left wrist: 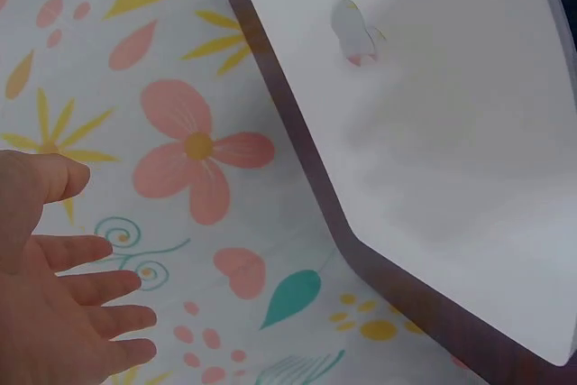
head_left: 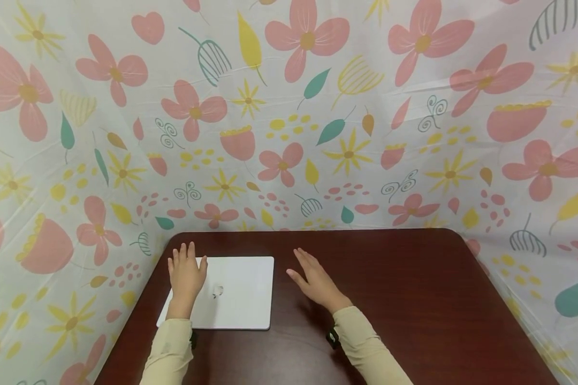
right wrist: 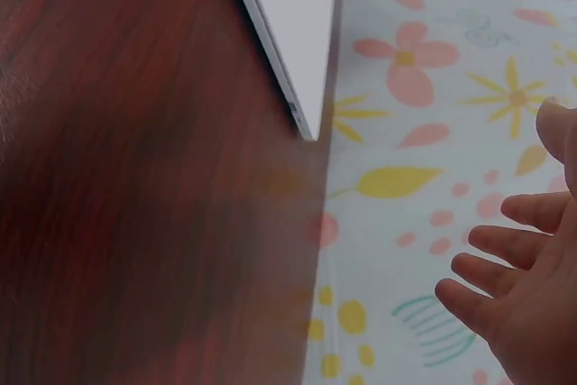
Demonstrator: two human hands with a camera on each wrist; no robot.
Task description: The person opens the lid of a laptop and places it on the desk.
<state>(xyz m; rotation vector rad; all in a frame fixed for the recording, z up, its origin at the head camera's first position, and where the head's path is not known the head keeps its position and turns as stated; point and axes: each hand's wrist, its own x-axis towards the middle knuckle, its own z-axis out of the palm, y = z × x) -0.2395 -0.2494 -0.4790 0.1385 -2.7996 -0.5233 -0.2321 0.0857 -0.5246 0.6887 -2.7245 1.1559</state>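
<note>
A closed silver laptop [head_left: 243, 294] with an apple logo on its lid lies flat toward the left of the table. In the head view my left hand [head_left: 187, 275] overlaps the laptop's left side, fingers straight and spread, holding nothing. My right hand [head_left: 316, 282] is to the right of the laptop, apart from its edge, with straight fingers and nothing in them. The left wrist view shows the lid [left wrist: 451, 132] beside the spread left hand [left wrist: 68, 286]. A thin laptop corner [right wrist: 302, 69] appears in the right wrist view, well away from the right hand [right wrist: 527, 268].
The dark reddish-brown wooden table [head_left: 404, 299] has rounded far corners. A white curtain [head_left: 289, 123] printed with flowers and leaves stands close behind and along both sides. Dark bands [head_left: 333, 338] with small devices sit at both wrists, by the light sleeves.
</note>
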